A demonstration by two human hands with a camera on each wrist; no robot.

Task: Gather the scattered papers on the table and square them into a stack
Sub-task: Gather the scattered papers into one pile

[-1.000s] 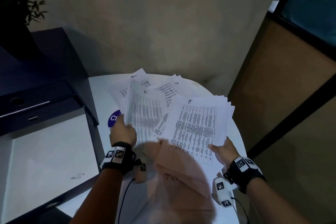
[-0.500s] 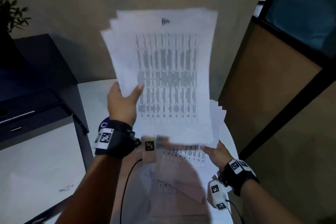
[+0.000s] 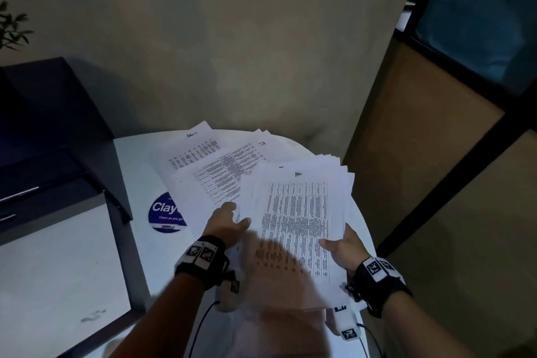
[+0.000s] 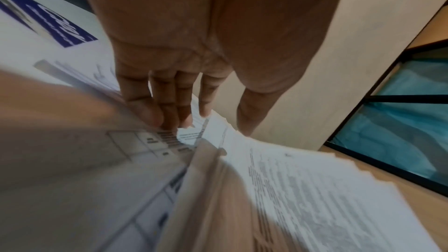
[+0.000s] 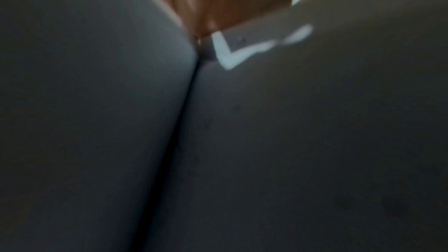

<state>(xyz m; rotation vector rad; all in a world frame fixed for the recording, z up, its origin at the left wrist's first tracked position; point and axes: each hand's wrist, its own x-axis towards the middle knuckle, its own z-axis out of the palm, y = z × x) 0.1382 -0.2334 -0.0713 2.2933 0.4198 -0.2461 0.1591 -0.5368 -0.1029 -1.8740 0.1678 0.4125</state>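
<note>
Notably, right hand [image 3: 343, 250] pinched the fanned bundle [image 3: 299, 212] by its near edge only, centre-right of frame, while open left hand [image 3: 225, 222] touched loose sheets [image 3: 209, 174] on the desk [image 3: 136, 166]; judged risk: one-sided grip letting pages slide off the right rim.

One left hand [image 3: 225, 224], one right hand [image 3: 344, 250], one table [image 3: 136, 168] — papers [image 3: 296, 212] uncountable

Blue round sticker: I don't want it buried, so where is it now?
In the head view the blue sticker lies on the white table, left of the left hand, its right edge tucked under the spread papers.
</note>
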